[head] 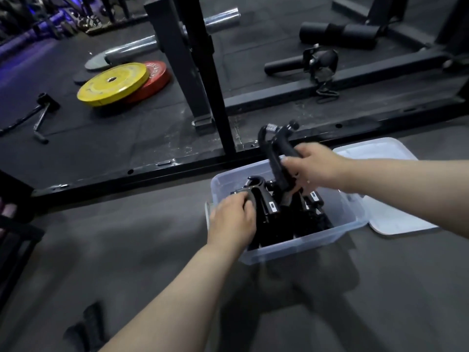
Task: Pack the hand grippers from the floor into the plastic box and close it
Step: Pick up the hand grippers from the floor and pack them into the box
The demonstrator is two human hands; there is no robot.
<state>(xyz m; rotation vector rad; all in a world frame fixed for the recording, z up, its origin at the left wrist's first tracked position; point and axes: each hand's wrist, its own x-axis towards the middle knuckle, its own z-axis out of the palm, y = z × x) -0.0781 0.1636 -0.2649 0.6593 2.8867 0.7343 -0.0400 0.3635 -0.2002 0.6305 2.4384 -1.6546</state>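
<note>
Black foam-handled hand gripper (275,158) sits clamped in the right hand (314,166) above the plastic box (317,240), while the left hand (232,222) closes on another gripper (256,196) already inside. Likely stiff, springy and fairly light, each seems best held by its padded handles.

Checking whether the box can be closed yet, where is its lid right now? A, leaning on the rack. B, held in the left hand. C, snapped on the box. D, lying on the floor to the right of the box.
D: the lid lies flat on the floor just right of the open plastic box.
</note>
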